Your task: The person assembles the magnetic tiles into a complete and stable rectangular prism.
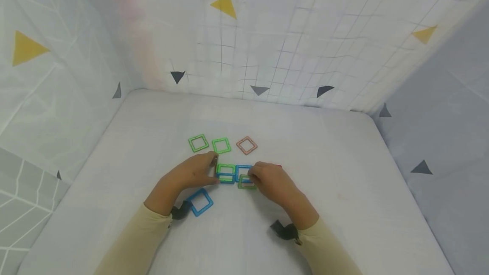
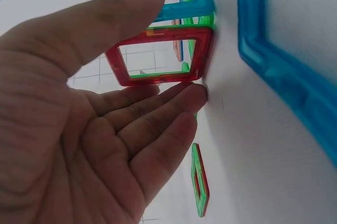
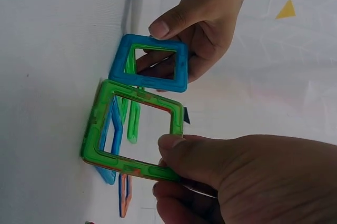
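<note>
Square magnetic tiles stand joined at the centre. Their front is a blue tile [image 3: 150,83], the left side a red tile [image 2: 158,35], and green shows behind. My left hand [image 1: 195,171] spans the left side with fingers extended; its thumb touches the blue tile, and its fingertips lie near the base of the red tile. My right hand [image 1: 271,181] pinches a green tile [image 3: 95,129] between thumb and fingers, held upright beside the front blue tile. Behind that green tile another blue tile [image 1: 243,166] adjoins the group. Whether the held tile touches its neighbours I cannot tell.
Two green tiles [image 1: 198,151] [image 1: 221,152] and an orange-red tile [image 1: 246,153] lie flat behind the group. A loose blue tile [image 1: 206,209] lies beside the left wrist. A red piece [image 1: 279,166] is mostly hidden by the right hand. Fabric walls [image 1: 267,33] border the white table [image 1: 344,160].
</note>
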The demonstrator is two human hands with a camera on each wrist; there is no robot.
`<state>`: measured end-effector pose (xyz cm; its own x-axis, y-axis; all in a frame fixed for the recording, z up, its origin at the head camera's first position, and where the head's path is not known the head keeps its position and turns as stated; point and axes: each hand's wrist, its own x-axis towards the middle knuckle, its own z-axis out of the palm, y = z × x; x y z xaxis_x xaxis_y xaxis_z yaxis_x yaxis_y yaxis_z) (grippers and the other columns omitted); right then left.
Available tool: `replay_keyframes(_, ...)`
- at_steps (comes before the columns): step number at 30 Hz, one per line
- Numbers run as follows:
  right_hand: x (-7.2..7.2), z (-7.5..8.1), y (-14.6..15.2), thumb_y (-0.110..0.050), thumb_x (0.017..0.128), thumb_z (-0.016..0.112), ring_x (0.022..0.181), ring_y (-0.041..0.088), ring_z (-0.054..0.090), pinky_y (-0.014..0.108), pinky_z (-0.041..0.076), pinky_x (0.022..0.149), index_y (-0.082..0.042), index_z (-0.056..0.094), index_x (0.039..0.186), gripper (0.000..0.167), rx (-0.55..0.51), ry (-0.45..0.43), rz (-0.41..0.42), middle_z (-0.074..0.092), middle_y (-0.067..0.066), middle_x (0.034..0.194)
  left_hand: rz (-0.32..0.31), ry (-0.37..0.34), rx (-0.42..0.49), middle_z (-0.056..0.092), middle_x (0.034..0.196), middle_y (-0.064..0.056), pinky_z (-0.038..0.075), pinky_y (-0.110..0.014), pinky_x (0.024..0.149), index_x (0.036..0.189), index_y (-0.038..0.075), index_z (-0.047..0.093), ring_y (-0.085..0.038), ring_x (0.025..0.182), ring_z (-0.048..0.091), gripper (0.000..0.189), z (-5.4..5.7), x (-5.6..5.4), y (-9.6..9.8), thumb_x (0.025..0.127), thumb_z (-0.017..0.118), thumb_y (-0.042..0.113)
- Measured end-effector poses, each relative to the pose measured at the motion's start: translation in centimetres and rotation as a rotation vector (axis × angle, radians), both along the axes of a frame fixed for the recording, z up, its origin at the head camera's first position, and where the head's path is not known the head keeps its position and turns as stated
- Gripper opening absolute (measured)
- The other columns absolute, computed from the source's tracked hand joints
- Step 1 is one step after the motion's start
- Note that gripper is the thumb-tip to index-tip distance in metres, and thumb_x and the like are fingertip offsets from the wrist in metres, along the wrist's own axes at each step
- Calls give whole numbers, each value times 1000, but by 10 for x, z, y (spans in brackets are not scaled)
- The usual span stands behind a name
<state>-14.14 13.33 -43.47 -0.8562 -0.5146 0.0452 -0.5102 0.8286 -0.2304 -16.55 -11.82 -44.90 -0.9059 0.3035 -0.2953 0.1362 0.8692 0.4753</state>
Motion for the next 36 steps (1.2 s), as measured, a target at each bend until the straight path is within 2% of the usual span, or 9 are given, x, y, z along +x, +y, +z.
replay_keyframes(7, 0, -3, -1, -8, 87, 76, 83, 3, 63, 21, 57, 79, -17, 76, 98, 14, -23, 65, 25, 70, -10, 89, -3, -1, -3, 62, 134, -4, 44, -44, 110, 147, 11, 45, -24, 129, 55, 83, 1, 0, 0, 78, 85, 37)
replay_keyframes(22, -1, -7, -2, -12, 88, 76, 79, 2, 60, 19, 56, 77, -16, 75, 98, 11, -37, 104, 38, 68, -10, 87, -5, -6, -22, 62, 132, -5, 44, -44, 109, 147, 11, 44, -24, 128, 55, 84, 2, 0, 1, 79, 85, 37)
replay_keyframes(32, 0, -8, -3, -14, 88, 77, 77, 2, 58, 18, 56, 76, -16, 75, 100, 12, -41, 122, 65, 67, -10, 85, -22, -25, -39, 49, 151, -8, 35, -46, 117, 155, 9, 32, -27, 142, 42, 92, 6, 4, 4, 82, 82, 33)
replay_keyframes(36, 0, -8, -4, -15, 88, 77, 79, 3, 59, 18, 56, 78, -16, 75, 102, 14, -35, 121, 62, 68, -9, 87, -32, -20, -47, 48, 152, -9, 35, -46, 117, 156, 9, 29, -27, 142, 42, 94, 5, 4, 4, 83, 82, 33)
